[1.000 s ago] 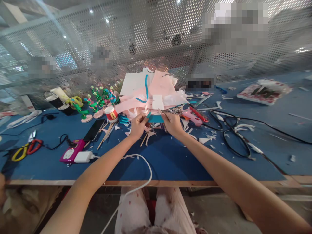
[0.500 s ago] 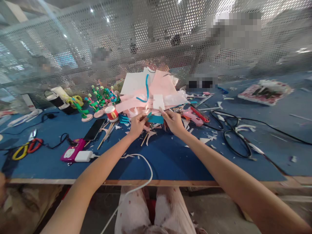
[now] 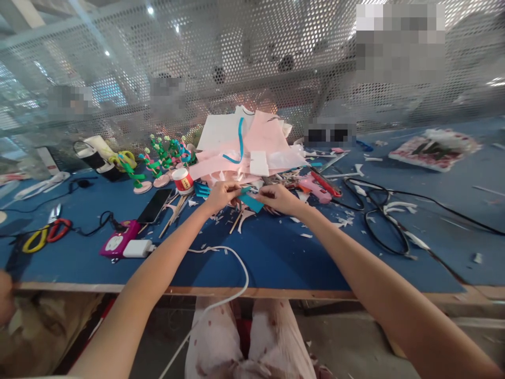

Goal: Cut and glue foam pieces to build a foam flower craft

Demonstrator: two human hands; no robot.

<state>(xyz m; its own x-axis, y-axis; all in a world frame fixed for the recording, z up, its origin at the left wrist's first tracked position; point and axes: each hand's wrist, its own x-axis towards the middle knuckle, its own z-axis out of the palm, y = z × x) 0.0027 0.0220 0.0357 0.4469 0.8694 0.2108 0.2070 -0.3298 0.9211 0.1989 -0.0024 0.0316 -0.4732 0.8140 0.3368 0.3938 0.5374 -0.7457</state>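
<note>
A teal strip of paper or foam sheet (image 3: 253, 202) is held over the cluttered middle of the table, its right end slanting down. My left hand (image 3: 221, 197) pinches its left end, where a piece of it stands up at the fingertips. My right hand (image 3: 281, 200) is closed with thumb and finger at its upper right edge. Behind the hands lie pink sheets (image 3: 265, 131), a curved teal strip (image 3: 240, 139) and a small white block (image 3: 259, 163). More teal strips (image 3: 202, 190) lie left of my left hand.
A red-and-white paper cup (image 3: 182, 180), small green model plants (image 3: 138, 176), a phone (image 3: 154, 206), a purple power socket (image 3: 120, 239) and scissors (image 3: 51, 229) are on the left. A pink glue gun (image 3: 317, 189) and black cable (image 3: 381, 231) lie right. A mesh screen (image 3: 244, 58) stands behind.
The teal strip has turned from level to slanting down at its right end. My right hand's fingertips have moved lower and slightly left along it. My left hand keeps its pinch.
</note>
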